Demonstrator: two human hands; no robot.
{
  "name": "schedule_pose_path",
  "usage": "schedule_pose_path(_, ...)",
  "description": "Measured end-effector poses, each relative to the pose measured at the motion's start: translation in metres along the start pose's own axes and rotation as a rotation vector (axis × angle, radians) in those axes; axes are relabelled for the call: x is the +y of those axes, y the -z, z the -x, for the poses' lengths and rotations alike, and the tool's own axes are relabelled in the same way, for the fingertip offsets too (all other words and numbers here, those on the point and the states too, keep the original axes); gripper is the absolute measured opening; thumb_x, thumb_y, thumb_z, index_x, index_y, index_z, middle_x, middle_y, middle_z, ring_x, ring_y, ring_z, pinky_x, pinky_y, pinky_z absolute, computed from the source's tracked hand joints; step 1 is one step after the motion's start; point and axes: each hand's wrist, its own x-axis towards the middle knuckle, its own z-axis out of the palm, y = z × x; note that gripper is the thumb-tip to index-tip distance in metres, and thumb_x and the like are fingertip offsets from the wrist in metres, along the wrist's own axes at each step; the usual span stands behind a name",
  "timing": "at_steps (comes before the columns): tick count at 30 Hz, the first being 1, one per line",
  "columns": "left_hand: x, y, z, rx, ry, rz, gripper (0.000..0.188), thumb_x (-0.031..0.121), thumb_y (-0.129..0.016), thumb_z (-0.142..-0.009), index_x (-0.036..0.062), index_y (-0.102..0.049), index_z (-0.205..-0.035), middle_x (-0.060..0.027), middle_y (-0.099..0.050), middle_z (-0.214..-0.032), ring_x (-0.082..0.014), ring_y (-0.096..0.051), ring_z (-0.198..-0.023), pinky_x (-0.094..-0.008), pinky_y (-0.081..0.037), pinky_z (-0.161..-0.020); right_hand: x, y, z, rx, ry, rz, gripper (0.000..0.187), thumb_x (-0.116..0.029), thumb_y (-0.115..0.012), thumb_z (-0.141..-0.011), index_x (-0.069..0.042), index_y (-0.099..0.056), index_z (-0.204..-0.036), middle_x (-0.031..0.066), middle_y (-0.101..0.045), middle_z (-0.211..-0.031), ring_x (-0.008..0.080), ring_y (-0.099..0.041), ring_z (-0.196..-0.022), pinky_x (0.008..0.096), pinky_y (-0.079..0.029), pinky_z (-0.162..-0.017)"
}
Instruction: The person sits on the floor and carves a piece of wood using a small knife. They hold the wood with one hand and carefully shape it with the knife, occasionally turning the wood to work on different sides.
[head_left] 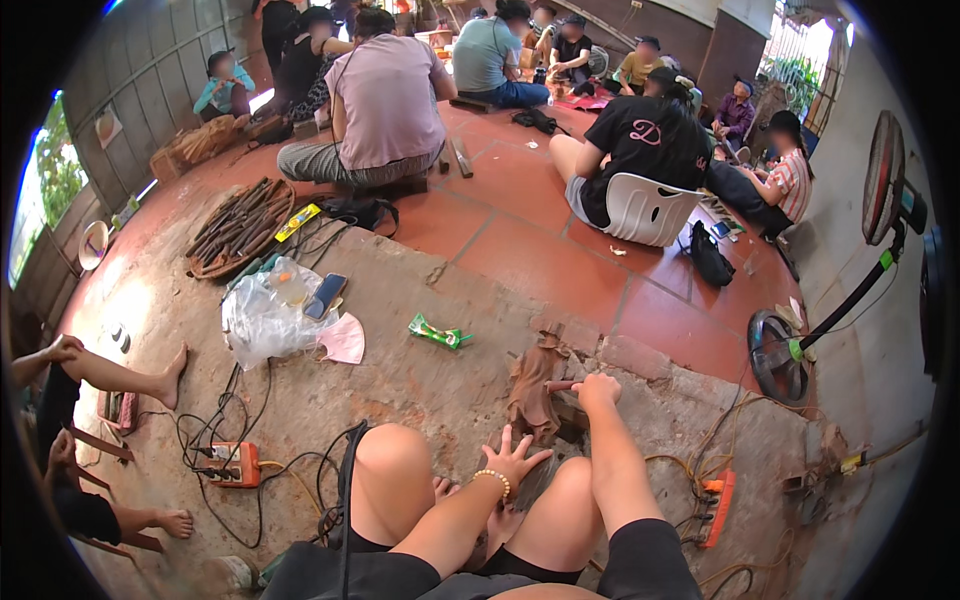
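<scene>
Between my knees and the tiled floor stands a brown, irregular, carved-looking piece [535, 385], its material unclear. My right hand [597, 389] is closed round a short reddish-brown rod [562, 385] that points left across this piece. Whether the rod is a tool's handle, I cannot tell. My left hand [512, 464], with a beaded bracelet on the wrist, has its fingers spread just below the brown piece. Nothing shows in its grasp. A dark block [571, 418] lies partly hidden beside the brown piece, near my right wrist.
Ahead lie a green packet [438, 332], a pink mask [343, 340], a phone [326, 296] on a plastic bag [262, 318], and a basket of brown rods [235, 228]. Orange power strips [238, 465] with cables flank me. A fan [836, 300] stands right; several people sit around.
</scene>
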Motion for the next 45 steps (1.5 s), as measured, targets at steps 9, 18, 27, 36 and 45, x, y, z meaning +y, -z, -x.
schedule_pose_path(9, 0.001, -0.014, -0.012, 0.007, 0.010, -0.023, 0.064, 0.041, -0.050, -0.068, 0.0379, -0.015, -0.123, -0.0057, -0.008, -0.131, -0.0426, 0.004, -0.117, -0.0674, -0.022, -0.074, 0.000, -0.020, 0.009, 0.122, -0.095, -0.259, 0.038, -0.042, -0.044, -0.075, -0.009, -0.056, -0.091, 0.0105, -0.056, -0.091, 0.0257, -0.053, -0.087, 0.0353, -0.046, -0.067)
schedule_pose_path(18, -0.008, -0.020, -0.019, 0.124, 0.004, 0.024, 0.067, 0.037, -0.052, -0.067, 0.0413, -0.014, -0.122, -0.0061, -0.012, -0.130, -0.0416, -0.001, -0.117, -0.0680, -0.021, -0.074, 0.010, -0.095, 0.017, 0.396, -0.033, -0.917, 0.045, -0.042, -0.036, -0.078, -0.003, -0.057, -0.083, 0.0191, -0.055, -0.079, 0.0365, -0.051, -0.078, 0.0415, -0.040, -0.067)
schedule_pose_path(27, -0.001, -0.007, -0.006, 0.037, -0.006, 0.016, 0.073, 0.031, -0.058, -0.064, 0.0409, -0.014, -0.122, -0.0059, -0.013, -0.130, -0.0411, 0.000, -0.117, -0.0672, -0.022, -0.074, 0.011, -0.055, 0.019, 0.129, -0.029, -0.519, 0.046, -0.051, -0.041, -0.072, -0.010, -0.060, -0.081, 0.0146, -0.057, -0.085, 0.0340, -0.052, -0.082, 0.0402, -0.041, -0.071)
schedule_pose_path(36, -0.002, -0.032, -0.018, 0.071, 0.019, 0.054, 0.048, 0.046, -0.033, -0.075, 0.0422, -0.018, -0.121, -0.0033, -0.008, -0.132, -0.0398, 0.002, -0.118, -0.0686, -0.018, -0.075, 0.010, -0.080, -0.014, 0.229, -0.818, -1.495, 0.052, -0.054, -0.040, -0.072, -0.004, -0.055, -0.075, 0.0105, -0.055, -0.078, 0.0251, -0.050, -0.069, 0.0358, -0.039, -0.060)
schedule_pose_path(45, 0.000, -0.023, -0.016, 0.076, 0.034, 0.069, 0.049, 0.044, -0.036, -0.075, 0.0422, -0.019, -0.120, -0.0012, -0.008, -0.132, -0.0376, 0.005, -0.119, -0.0685, -0.016, -0.076, 0.001, -0.038, 0.019, 0.157, -0.101, -0.565, 0.051, -0.054, -0.042, -0.070, -0.009, -0.060, -0.084, 0.0168, -0.056, -0.085, 0.0330, -0.052, -0.085, 0.0407, -0.040, -0.074)
